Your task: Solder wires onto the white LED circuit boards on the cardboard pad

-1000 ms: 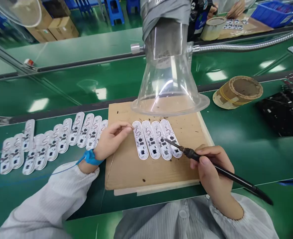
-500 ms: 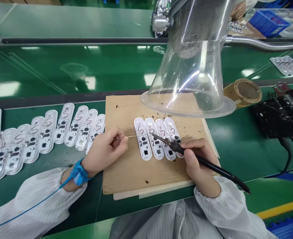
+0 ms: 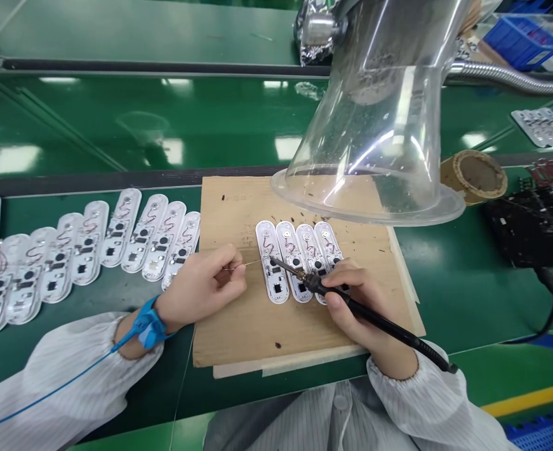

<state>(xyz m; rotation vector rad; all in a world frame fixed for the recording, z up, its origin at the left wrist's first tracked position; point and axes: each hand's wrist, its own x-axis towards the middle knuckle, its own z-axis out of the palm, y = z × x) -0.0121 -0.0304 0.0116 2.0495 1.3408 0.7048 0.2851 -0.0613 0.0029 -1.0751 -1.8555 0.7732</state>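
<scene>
While the left hand (image 3: pixel 205 282) pinches a thin wire (image 3: pixel 253 262) at the left edge of the cardboard (image 3: pixel 238 338), the right hand (image 3: pixel 365 307), apart from it, clasps a soldering iron (image 3: pixel 374 317) over the right half, presumably so both tips converge on the leftmost board (image 3: pixel 275 280) of the cardboard's row. A clear hood (image 3: pixel 370 144) hangs above the far edge, likely for fumes.

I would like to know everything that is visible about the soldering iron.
The soldering iron is slim, with a long black handle, apparently plastic, and a thinner metallic front ending in a dark tip. The right hand grips it like a pen, slanted, its tip at the leftmost board on the cardboard; contact is unclear.
</scene>
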